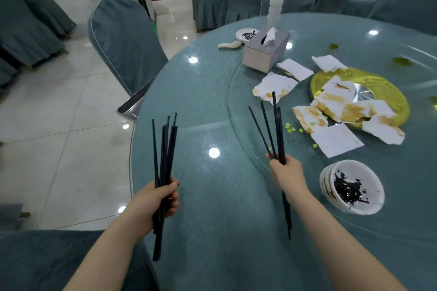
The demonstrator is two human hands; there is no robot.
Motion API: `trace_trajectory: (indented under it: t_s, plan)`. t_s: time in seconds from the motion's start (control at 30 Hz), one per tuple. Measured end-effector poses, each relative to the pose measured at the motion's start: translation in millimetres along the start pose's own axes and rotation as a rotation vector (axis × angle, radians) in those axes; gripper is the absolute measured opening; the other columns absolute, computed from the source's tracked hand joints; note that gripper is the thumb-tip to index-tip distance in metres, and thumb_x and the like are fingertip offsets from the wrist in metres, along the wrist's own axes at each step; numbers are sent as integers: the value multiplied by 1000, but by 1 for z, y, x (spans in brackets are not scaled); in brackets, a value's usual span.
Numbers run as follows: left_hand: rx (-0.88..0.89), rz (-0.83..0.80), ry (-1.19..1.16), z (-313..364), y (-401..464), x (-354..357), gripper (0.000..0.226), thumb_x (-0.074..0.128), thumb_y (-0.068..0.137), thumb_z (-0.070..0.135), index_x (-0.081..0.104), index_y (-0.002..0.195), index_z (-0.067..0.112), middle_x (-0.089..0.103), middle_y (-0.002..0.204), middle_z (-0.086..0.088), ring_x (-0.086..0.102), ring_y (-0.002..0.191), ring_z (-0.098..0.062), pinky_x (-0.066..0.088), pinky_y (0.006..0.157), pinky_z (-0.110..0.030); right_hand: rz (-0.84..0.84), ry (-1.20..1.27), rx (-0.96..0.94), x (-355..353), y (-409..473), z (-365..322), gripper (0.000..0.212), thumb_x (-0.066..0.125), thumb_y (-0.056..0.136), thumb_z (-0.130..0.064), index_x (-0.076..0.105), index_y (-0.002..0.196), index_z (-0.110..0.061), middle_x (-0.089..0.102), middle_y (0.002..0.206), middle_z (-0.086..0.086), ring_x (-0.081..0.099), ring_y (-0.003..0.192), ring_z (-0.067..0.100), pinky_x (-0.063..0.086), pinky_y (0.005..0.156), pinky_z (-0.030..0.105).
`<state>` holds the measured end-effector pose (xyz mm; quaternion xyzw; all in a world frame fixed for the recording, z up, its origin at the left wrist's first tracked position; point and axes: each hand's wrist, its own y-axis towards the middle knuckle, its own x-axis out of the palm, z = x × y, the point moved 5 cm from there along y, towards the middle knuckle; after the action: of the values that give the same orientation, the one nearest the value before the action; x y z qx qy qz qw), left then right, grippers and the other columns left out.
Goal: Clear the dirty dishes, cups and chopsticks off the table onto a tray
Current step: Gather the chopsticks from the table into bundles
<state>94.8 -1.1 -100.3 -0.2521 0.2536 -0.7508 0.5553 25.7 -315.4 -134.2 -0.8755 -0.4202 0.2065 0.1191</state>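
Note:
My left hand [163, 198] grips a bundle of several black chopsticks [165, 149] upright at the table's left edge. My right hand [287, 175] grips another bunch of several black chopsticks [272, 125], fanned out above the glass turntable's rim. A stack of dirty white bowls [352, 186] smeared with black sauce sits to the right of my right hand. At the far side lie a small dirty white dish [246, 33], a white spoon [230, 44] and a tall stack of white cups [275, 8]. A metal tray's corner [131, 105] shows beyond the table's left edge.
Stained paper napkins [340, 106] cover a gold plate [378, 85] on the glass turntable [236, 92]. A grey tissue box [266, 51] stands at the back. Green food scraps [292, 128] dot the table. Covered chairs [123, 38] surround the round table; tiled floor lies to the left.

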Motion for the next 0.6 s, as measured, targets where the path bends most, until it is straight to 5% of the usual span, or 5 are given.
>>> trace_trajectory:
  t_s: [0.13,0.27,0.43,0.6]
  plan:
    - [-4,-48,86,-2,5,15,5,53,96,16,53,92,13,45,52,3,46,43,-11,40,41,-22,-72,7,-58,0,-17,-8,21,56,93,-31,54,79,-16,44,57,-3,39,49,11,33,49,26]
    - [23,-89,159,-4,9,38,11,56,95,19,51,87,15,33,48,6,29,39,-9,27,36,-19,-129,22,-77,10,-28,-15,13,49,96,-19,50,85,-14,47,55,-2,42,45,11,37,43,22]
    - [65,-124,214,-4,7,65,11,57,95,22,52,89,14,37,48,7,33,40,-9,31,38,-20,-149,132,34,26,-38,-14,14,41,86,-2,48,90,-13,41,47,-3,39,41,14,34,41,25]
    - [110,-113,259,-6,4,74,11,57,94,20,51,87,13,44,51,6,38,41,-9,35,41,-21,-170,113,7,36,-43,-10,9,56,92,-24,62,97,-19,40,44,-7,38,36,12,33,37,21]
